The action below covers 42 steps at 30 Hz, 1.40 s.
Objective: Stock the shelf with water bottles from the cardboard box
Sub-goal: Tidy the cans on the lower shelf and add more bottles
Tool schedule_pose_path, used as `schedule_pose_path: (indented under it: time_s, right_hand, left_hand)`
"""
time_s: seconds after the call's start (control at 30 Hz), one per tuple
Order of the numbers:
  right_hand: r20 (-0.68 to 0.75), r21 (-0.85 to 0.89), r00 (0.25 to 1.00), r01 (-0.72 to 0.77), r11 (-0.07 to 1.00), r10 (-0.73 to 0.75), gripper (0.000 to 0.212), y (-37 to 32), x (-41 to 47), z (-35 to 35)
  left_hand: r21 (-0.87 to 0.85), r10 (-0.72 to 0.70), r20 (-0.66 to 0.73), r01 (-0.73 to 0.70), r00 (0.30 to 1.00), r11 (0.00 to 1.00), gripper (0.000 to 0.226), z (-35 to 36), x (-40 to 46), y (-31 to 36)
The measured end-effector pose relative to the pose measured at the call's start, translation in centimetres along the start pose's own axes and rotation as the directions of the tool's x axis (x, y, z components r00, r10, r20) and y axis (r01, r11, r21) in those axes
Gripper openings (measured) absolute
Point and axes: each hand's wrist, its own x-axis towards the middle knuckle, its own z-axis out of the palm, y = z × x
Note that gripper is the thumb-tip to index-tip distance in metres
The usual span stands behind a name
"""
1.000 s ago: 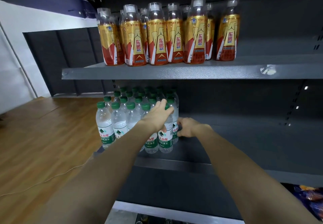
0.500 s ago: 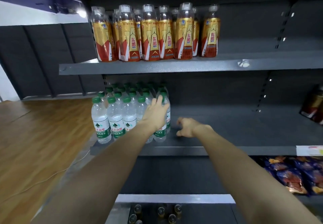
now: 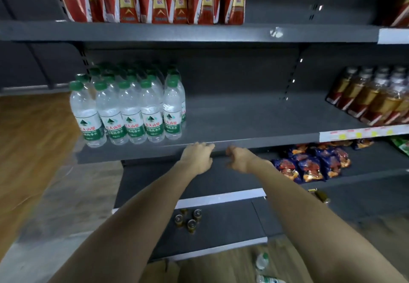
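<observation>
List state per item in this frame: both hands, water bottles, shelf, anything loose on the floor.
left hand: empty, fingers loosely curled, at shelf edge
right hand: empty, loosely curled
water bottles: upright, capped, grouped at shelf's left end
shelf: mostly bare right of the bottles
floor bottles: lying down

Water bottles (image 3: 128, 110) are stood in rows at the left of the shelf (image 3: 243, 117). The left hand (image 3: 198, 156) and right hand (image 3: 240, 159) are held empty, fingers loosely curled, before its front edge. Snack bags (image 3: 309, 165) are seen below.
</observation>
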Motion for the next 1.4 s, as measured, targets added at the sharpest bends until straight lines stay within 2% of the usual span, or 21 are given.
schedule_pose_path:
  time_s: [0.17,0.53,0.73,0.87,0.97,1.03,1.1,1.27,1.4]
  right_hand:
    - [0.028,0.081,0.993,-0.114,0.99,0.113,0.054,4.7,-1.3,2.6]
    - [0.143,0.186,0.968,-0.229,0.956,0.204,0.037,15.1,-1.9,8.2]
    - [0.23,0.228,0.939,-0.308,0.924,0.256,0.053,21.7,-1.0,12.6]
    - [0.256,0.272,0.916,-0.376,0.886,0.31,0.05,25.2,-1.5,15.4]
    - [0.305,0.291,0.906,-0.383,0.876,0.295,0.051,27.5,-2.4,17.5]
    - [0.336,0.32,0.894,-0.404,0.857,0.296,0.042,29.0,-3.0,18.9]
    - [0.348,0.343,0.878,-0.445,0.827,0.328,0.037,30.3,-3.7,20.3]
    - [0.387,0.421,0.798,-0.599,0.681,0.463,0.044,33.1,-5.5,23.8]
    - [0.414,0.469,0.691,-0.72,0.512,0.593,0.048,35.9,-6.5,27.0]
  left_hand:
    - [-0.027,0.043,0.139,-0.039,0.989,0.999,0.036,4.2,-0.2,3.1]
    - [-0.106,0.043,0.322,-0.009,0.946,0.994,0.03,11.2,2.9,11.1]
    - [-0.088,0.046,0.436,-0.009,0.899,0.996,0.032,16.5,4.8,16.2]
    - [-0.064,0.05,0.51,-0.02,0.859,0.998,0.032,19.3,4.5,18.8]
    - [-0.065,0.095,0.533,-0.071,0.841,0.995,0.033,21.3,4.4,20.3]
    - [-0.079,0.122,0.56,-0.093,0.82,0.993,0.034,22.7,4.8,21.2]
    - [-0.094,0.154,0.587,-0.123,0.795,0.988,0.032,24.3,5.2,22.0]
    - [-0.119,0.249,0.643,-0.226,0.724,0.967,0.028,29.0,7.0,25.2]
    - [-0.127,0.332,0.661,-0.336,0.672,0.933,0.028,34.1,8.4,28.5]
